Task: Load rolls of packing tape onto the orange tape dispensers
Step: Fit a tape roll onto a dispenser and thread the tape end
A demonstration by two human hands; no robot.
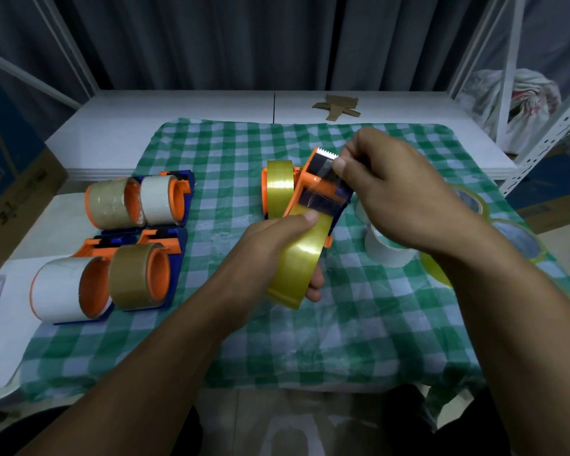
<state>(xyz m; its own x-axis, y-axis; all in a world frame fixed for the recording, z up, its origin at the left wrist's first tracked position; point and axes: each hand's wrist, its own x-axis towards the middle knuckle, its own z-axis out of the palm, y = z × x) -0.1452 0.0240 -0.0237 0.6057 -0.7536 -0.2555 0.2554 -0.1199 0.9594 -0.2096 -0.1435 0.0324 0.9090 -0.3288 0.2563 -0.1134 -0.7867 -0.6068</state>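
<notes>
At the centre of the green checked cloth (pixel 343 340), nearest the person, the left hand (pixel 277 238) grips a yellow roll (pixel 297 258). The thumb lies over the roll's upper face and the fingers curl beneath. The roll sits on an orange dispenser (pixel 305 182) held tilted above the cloth.

Just beyond, the right hand (pixel 392 192) pinches what appears to be the tape end (pixel 329 166) between thumb and forefinger, just below the serrated blade (pixel 326 155).

Assessment: the roll is light with a stiff core, but its outer face is slick. The film is thin and tacky and will likely crease or stick to itself. Best held by the roll's edges or the dispenser frame, with fingers kept off the blade.

A second yellow roll (pixel 278 189) on an orange hub stands just behind. Four loaded dispensers (pixel 139 274) lie to the left and loose rolls (pixel 389 250) to the right. A cardboard scrap (pixel 338 106) lies on the far white table (pixel 178 106).
</notes>
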